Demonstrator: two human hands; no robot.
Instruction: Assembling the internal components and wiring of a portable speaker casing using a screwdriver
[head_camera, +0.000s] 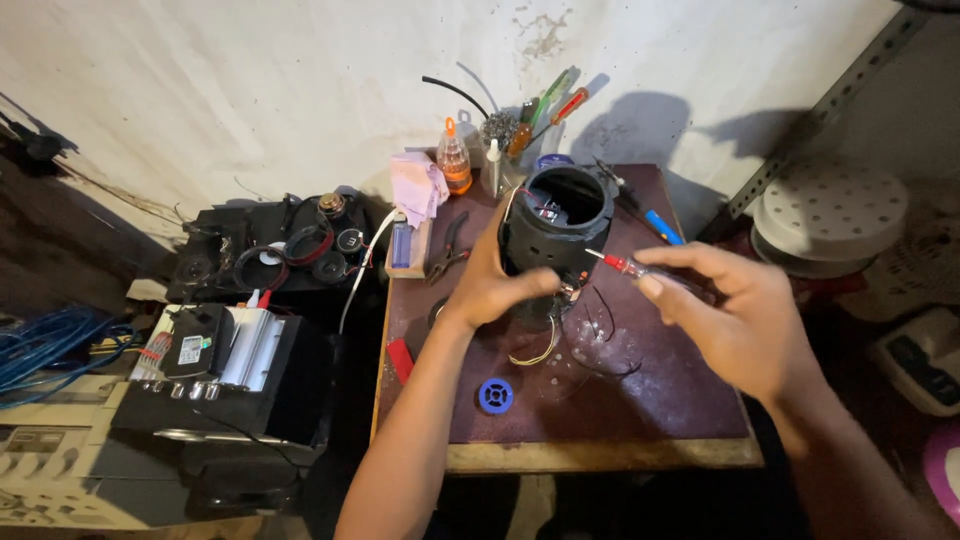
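My right hand (745, 325) pinches a red-tipped screwdriver (622, 264). My left hand (497, 283) grips the black round case (553, 235), maybe steadying it. Next, aim the tip carefully.

A black plastic housing (553, 232) with a dull, matt sheen is seen on the table (690, 390), whose top is covered in worn maroon laminate edged with bare wood. Behind the housing, a soft pink cloth (418, 187) and a glossy orange plastic bottle (454, 163) are seen against a rough, stained plaster wall (250, 90).

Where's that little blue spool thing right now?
In the head view, the blue spool lies flat near the front edge of the small brown table, just right of the left forearm and below the black cylindrical housing that the left hand grips.
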